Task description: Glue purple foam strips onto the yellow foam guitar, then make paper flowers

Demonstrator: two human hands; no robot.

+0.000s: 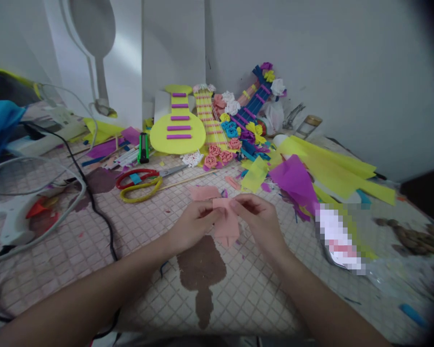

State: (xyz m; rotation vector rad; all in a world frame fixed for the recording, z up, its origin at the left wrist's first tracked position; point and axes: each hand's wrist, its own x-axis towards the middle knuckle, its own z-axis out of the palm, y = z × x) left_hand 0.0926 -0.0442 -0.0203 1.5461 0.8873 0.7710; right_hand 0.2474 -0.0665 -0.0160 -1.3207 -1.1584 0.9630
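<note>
Between my hands hangs a piece of pink crepe paper (226,226), pinched near its top edge. My left hand (197,222) grips its left side, thumb in front. On the right side, my right hand (256,214) closes thumb and fingers on the same piece. Just behind them a second pink paper strip (204,193) lies on the table. Scissors (139,185) with one red and one yellow handle rest to the left, blades pointing toward a white paper flower (192,159). A brown guitar-shaped patch (202,265) is on the tabletop beneath my hands.
Yellow paper guitar (178,132) and a blue guitar (255,103) with paper flowers lean at the back. A white glue gun (10,219), black cable (94,202) and green cutter (143,148) are left. Purple paper (292,180) and yellow sheets (332,166) lie right.
</note>
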